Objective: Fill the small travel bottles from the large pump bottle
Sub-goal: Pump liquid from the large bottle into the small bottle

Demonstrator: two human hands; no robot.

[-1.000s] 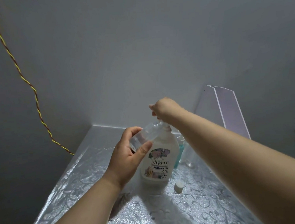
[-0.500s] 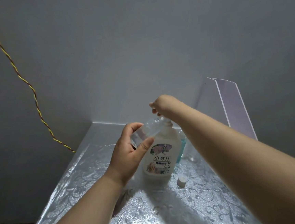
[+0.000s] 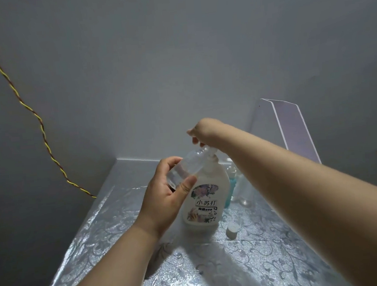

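Grey walls close off the corner, and the things are carried by a silver patterned table (image 3: pixel 99 230). The filling step is judged to be in hand. The small travel bottle (image 3: pixel 185 168) is held in the air by the left hand (image 3: pixel 165 197), whose grip is closed round its lower half, thumb in front and fingers behind. Its long axis is tilted: the base is low on the left, and the open mouth is pointed up and to the right, against the spout of the large pump bottle (image 3: pixel 208 198). That bottle stands upright on the table, its label turned to the camera. Its pump top is covered by the right hand (image 3: pixel 205 132), whose fingers are bent down round it, so this grip is taken as closed on it. Liquid inside the small travel bottle cannot be made out. For the next move, a straight downward press is called for, with the mouth kept under the spout. A white cap (image 3: pixel 233 228) lies just beside the large pump bottle.
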